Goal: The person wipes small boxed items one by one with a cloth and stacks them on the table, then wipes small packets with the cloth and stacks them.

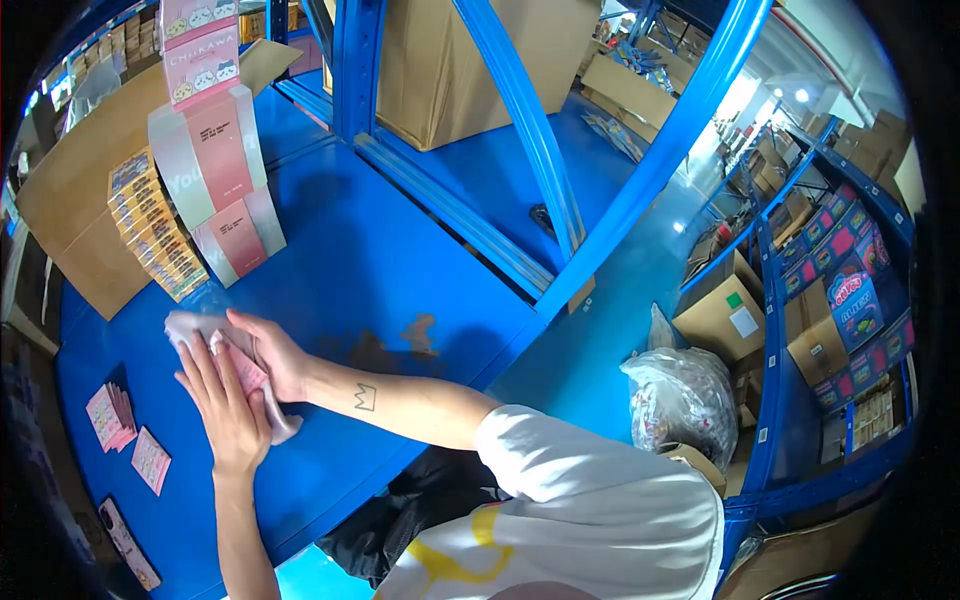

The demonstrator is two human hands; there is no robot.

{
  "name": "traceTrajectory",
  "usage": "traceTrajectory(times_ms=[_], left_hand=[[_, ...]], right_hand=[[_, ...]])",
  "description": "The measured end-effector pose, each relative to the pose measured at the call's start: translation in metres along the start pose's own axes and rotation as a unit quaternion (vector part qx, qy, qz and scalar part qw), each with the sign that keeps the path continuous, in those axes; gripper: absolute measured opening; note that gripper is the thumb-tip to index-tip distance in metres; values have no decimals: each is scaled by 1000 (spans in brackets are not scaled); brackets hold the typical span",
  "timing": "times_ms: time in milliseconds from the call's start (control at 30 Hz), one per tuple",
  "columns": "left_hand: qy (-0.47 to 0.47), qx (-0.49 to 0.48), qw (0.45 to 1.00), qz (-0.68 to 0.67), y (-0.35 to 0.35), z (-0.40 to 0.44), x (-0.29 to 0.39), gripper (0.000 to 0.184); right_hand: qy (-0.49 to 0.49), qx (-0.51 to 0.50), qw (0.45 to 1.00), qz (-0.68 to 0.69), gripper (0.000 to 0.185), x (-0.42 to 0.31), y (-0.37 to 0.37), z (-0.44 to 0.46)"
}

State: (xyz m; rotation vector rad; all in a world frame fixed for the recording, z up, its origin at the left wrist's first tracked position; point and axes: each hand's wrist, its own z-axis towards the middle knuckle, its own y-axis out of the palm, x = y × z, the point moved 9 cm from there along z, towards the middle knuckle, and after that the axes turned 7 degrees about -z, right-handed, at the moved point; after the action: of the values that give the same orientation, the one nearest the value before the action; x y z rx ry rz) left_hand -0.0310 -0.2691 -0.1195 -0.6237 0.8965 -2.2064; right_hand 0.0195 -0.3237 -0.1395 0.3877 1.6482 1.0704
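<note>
Across the blue surface (330, 250), the widest room to move lies between the stacked boxes and the slanting near edge, to the right of the hands. A blue metal rail (450, 215) bounds that stretch on the far right, and a blue post (356, 75) stands at its back corner. Toward the left, room narrows beside the yellow boxes (155, 225) and the open carton (75, 200).

Just below the yellow boxes is a pale pinkish-grey cloth (195, 322), or what seems to be one, since fingers hide much of it. It looks soft and creased, with a loose end hanging out past the thumb; a pink printed packet (250, 375) shows among its folds. The grip is narrow: the left hand (230, 415) lays long fingers over the bundle while the right hand (278, 360) curls about its side.

Pink cards (110, 418) stand fanned on the surface near a single card (151, 460) and a phone (128, 545). Brownish worn patches (420, 335) mark the blue. Beyond, the room has laden shelves (840, 290) and a bulging clear bag (685, 400).
</note>
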Motion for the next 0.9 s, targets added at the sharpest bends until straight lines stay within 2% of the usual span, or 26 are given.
traceTrajectory(times_ms=[33, 200, 233, 367, 433, 467, 533, 600, 633, 733, 900], left_hand=[[-2, 5, 1000, -1, -1, 1, 0, 59], [35, -41, 999, -3, 2, 8, -4, 61], [34, -43, 999, -3, 2, 11, -5, 61], [27, -31, 999, 5, -6, 21, -10, 62], [-5, -41, 999, 12, 2, 19, -21, 61], [4, -23, 1000, 11, 11, 11, -27, 59], [18, -11, 996, -91, 5, 10, -19, 58], [16, -28, 999, -36, 8, 2, -12, 61], [-9, -36, 999, -22, 3, 1, -21, 61], [-8, -86, 996, 18, 3, 4, -37, 62], [13, -34, 999, -28, -7, 7, -44, 62]], right_hand=[[34, -38, 997, 51, 32, 1, 12, -2], [29, -125, 991, 24, 34, 25, -22, 24], [31, -124, 991, 26, 34, 25, -20, 23], [-25, 46, 997, -50, 32, 21, -38, 23], [-73, 63, 995, -22, 36, 22, -48, 24], [-67, 30, 997, 29, 39, 24, -46, 26], [-34, -46, 994, 91, 49, 17, -32, 23], [-21, -77, 994, 75, 53, 14, -24, 19], [-8, -69, 995, 70, 53, 17, -21, 19], [13, -33, 999, 26, 50, 24, -21, 21], [-3, -26, 999, -42, 47, 22, -23, 18]])
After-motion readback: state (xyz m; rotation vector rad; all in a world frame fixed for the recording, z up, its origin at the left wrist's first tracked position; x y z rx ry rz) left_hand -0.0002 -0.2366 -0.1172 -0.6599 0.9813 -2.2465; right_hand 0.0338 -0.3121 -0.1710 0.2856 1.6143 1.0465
